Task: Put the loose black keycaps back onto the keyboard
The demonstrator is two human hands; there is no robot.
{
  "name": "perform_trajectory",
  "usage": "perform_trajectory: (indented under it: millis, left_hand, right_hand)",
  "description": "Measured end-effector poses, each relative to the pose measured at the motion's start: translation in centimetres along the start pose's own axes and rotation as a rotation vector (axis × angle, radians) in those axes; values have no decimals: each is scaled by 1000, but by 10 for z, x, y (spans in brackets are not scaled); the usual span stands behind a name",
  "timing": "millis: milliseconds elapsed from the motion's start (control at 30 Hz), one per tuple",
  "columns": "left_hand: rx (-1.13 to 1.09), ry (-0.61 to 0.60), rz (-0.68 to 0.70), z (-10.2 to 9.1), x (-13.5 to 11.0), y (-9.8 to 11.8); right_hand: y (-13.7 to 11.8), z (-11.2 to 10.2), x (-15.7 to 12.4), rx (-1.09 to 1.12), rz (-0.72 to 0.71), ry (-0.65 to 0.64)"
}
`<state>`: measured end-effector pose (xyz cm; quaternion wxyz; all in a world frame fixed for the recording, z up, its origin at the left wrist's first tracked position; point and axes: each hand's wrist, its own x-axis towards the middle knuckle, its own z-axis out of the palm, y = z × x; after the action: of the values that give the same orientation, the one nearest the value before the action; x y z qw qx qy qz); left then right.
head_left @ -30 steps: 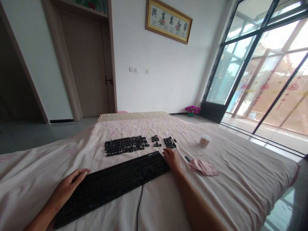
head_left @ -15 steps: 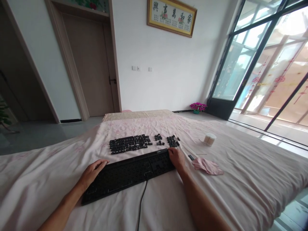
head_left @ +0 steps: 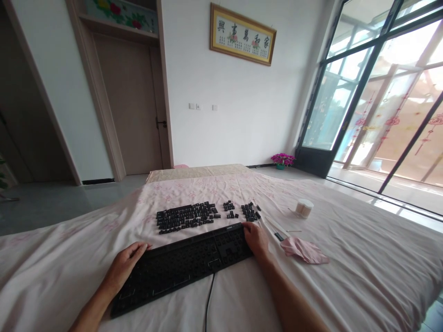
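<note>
A black keyboard base with its keycaps taken off lies slanted on a pink sheet. My left hand grips its left end, fingers curled over the far edge. My right hand holds its right end, fingers wrapped on the corner. The removed black keycaps lie in rows just beyond the keyboard, with two smaller groups to their right. The cable runs toward me.
A crumpled pink cloth lies right of my right hand, with thin tools beside it. A round tub of cotton swabs stands farther right. A door, a framed picture, a flower pot and glass doors are beyond.
My left hand slid right along the keyboard's left end, and the keyboard shifted slightly away from me and to the right. The view also rose, then dropped a little.
</note>
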<state>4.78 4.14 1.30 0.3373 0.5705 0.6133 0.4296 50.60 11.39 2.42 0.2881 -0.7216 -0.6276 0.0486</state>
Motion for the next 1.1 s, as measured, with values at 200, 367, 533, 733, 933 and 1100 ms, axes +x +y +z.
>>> perform_trajectory:
  millis: [200,367,533,733,933,1100]
  left_hand:
    - [54,14,38,0,2,3]
    - [126,18,64,0,2,5]
    - [136,11,62,-1,2,7]
    - [157,-1,32,0,2,9]
    - [151,10,39,0,7,1]
    - [127,31,25,0,9,-2]
  right_hand:
    - [4,4,4,25,-19,-11]
    - [5,5,5,47,-26,-10]
    - [5,4,4,54,-25,-9]
    - [3,2,2,44,-44,-8]
    - [-4,-5,-3,-63,-86,11]
    - [-23,-22,11,-107,-186,50]
